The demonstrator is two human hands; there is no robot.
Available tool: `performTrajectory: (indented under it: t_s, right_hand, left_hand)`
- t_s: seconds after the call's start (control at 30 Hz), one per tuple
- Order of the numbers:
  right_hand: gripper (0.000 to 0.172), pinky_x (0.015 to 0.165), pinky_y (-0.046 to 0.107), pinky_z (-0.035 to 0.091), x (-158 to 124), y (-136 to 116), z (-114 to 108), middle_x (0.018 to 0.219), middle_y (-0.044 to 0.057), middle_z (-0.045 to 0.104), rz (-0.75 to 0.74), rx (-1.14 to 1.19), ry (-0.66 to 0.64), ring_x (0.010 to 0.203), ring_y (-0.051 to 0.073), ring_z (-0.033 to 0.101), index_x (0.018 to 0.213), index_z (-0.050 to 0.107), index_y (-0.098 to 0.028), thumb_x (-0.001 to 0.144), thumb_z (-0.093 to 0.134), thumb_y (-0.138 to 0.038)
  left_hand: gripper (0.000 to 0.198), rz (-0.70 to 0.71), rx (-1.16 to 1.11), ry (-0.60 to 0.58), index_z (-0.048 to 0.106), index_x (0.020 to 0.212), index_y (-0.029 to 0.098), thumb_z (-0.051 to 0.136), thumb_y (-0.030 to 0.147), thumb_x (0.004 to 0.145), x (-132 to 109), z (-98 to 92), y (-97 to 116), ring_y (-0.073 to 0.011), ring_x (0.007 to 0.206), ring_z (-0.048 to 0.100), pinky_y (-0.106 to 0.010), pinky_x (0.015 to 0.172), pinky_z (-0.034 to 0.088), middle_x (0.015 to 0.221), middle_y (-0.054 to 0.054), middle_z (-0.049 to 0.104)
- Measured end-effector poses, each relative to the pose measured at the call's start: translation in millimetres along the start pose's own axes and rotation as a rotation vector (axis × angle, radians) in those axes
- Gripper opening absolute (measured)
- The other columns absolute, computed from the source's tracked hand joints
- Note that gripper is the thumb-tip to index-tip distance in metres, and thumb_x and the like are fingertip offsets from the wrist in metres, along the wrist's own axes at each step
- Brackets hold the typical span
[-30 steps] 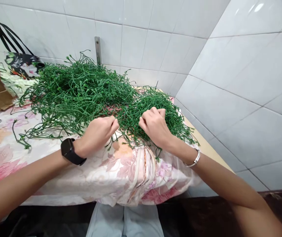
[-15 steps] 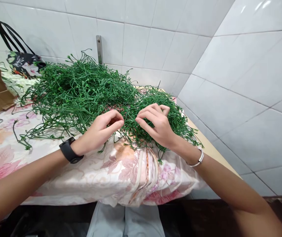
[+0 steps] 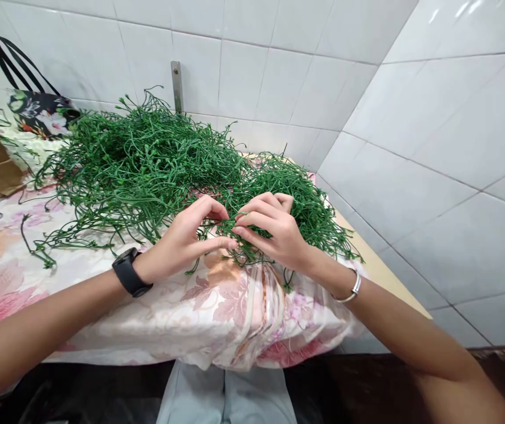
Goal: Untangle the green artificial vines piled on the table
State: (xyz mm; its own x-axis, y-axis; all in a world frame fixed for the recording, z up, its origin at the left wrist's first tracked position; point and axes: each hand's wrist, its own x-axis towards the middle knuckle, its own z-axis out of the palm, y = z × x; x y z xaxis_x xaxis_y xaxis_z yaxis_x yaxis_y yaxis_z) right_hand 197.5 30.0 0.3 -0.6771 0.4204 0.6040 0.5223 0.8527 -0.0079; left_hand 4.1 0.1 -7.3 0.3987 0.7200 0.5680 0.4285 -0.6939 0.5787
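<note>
R hand (image 3: 274, 227) pinching a green stem (image 3: 231, 224) at fingertips, prob. mid-handling; L hand (image 3: 190, 232) thumb + index apart next to it. Stem btwn hands, axis approx crosswise, which way tip points unclear. Big tangled pile (image 3: 146, 156) beyond L hand, smaller pile (image 3: 309, 206) beyond R; amt done vs left can't tell

left wrist (image 3: 145, 269) is wearing a black watch with a broad black band (image 3: 134, 279) | right wrist (image 3: 332, 275) is carrying a slim silver bangle (image 3: 356, 286) | pale grey-blue trousers (image 3: 256, 396) are covering the legs | forearms (image 3: 69, 312) are showing bare
</note>
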Motion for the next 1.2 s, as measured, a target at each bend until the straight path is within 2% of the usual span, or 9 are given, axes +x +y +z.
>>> performTrajectory:
  t_s: [0.1,0.27,0.47,0.57,0.7,0.83,0.93,1.07,1.2]
  right_hand:
    - [0.013,0.084,0.035,0.023,-0.5,-2.7,-1.9,0.093,-0.002,0.062,0.006,0.037,0.018,0.094,0.014,0.049,0.074,0.054,-0.020,0.083,0.048,-0.028]
    - [0.016,0.085,0.035,0.025,-0.2,-7.7,-3.3,0.099,-0.001,0.063,-0.009,0.087,0.031,0.095,0.014,0.049,0.067,0.048,-0.019,0.081,0.048,-0.024]
    - [0.018,0.084,0.035,0.027,0.6,-10.2,-4.7,0.103,-0.001,0.062,-0.037,0.130,0.008,0.095,0.014,0.048,0.062,0.040,-0.019,0.079,0.046,-0.019]
    - [0.019,0.082,0.034,0.027,-0.2,-11.5,-3.6,0.096,-0.001,0.063,-0.042,0.140,0.015,0.092,0.014,0.049,0.062,0.038,-0.019,0.080,0.045,-0.019]
    - [0.020,0.080,0.033,0.027,-1.9,-9.4,-0.3,0.082,0.000,0.063,-0.016,0.121,0.034,0.084,0.013,0.051,0.063,0.040,-0.018,0.082,0.047,-0.023]
    - [0.016,0.080,0.032,0.028,-2.5,-4.4,2.1,0.081,0.000,0.061,-0.005,0.119,0.085,0.083,0.013,0.051,0.068,0.046,-0.018,0.078,0.055,-0.026]
    - [0.012,0.079,0.031,0.029,-2.3,-2.7,2.9,0.079,-0.001,0.060,0.036,0.120,0.093,0.079,0.012,0.051,0.078,0.051,-0.018,0.078,0.056,-0.028]
    - [0.021,0.079,0.030,0.028,-2.9,-2.6,5.5,0.078,0.000,0.060,0.053,0.106,0.031,0.079,0.012,0.050,0.092,0.053,-0.017,0.080,0.053,-0.034]
    - [0.022,0.078,0.031,0.025,-4.4,-1.6,9.4,0.072,0.000,0.058,-0.015,0.018,-0.040,0.075,0.012,0.047,0.088,0.057,-0.016,0.083,0.048,-0.035]
  left_hand:
    - [0.018,0.046,0.158,0.042,0.048,0.092,0.016,0.054,0.028,0.079,-1.5,0.6,2.5,-0.0128,0.087,0.047,-0.026,0.077,0.040,0.090,-0.003,0.051]
    - [0.013,0.083,0.237,0.065,0.048,0.093,0.015,0.049,0.017,0.080,-2.6,1.7,5.3,-0.0153,0.100,0.044,-0.029,0.086,0.038,0.098,-0.006,0.049]
    - [0.008,0.080,0.243,0.062,0.046,0.084,0.016,0.048,0.012,0.078,-3.8,0.7,6.5,-0.0140,0.086,0.046,-0.028,0.076,0.039,0.088,-0.004,0.050]
    - [0.009,0.079,0.236,0.033,0.046,0.085,0.015,0.048,0.011,0.077,-4.5,0.7,6.1,-0.0140,0.085,0.046,-0.028,0.076,0.039,0.088,-0.004,0.052]
    - [0.010,0.026,0.219,0.019,0.046,0.088,0.016,0.049,0.018,0.079,-4.7,0.7,3.5,-0.0132,0.083,0.048,-0.026,0.073,0.039,0.086,-0.002,0.052]
    - [0.016,-0.029,0.206,-0.017,0.048,0.093,0.017,0.047,0.029,0.083,-4.0,0.4,1.4,-0.0132,0.083,0.050,-0.026,0.074,0.039,0.089,-0.002,0.056]
    - [0.018,0.008,0.251,-0.042,0.051,0.095,0.018,0.044,0.030,0.085,-3.3,0.8,0.4,-0.0134,0.086,0.051,-0.027,0.077,0.038,0.093,-0.002,0.059]
    - [0.018,0.096,0.313,-0.072,0.052,0.093,0.016,0.040,0.028,0.087,-2.8,3.3,-1.6,-0.0136,0.082,0.051,-0.027,0.076,0.037,0.088,-0.003,0.061]
    - [0.017,0.115,0.362,-0.079,0.051,0.090,0.014,0.039,0.025,0.088,-2.9,6.3,-3.3,-0.0137,0.077,0.050,-0.028,0.074,0.036,0.082,-0.003,0.060]
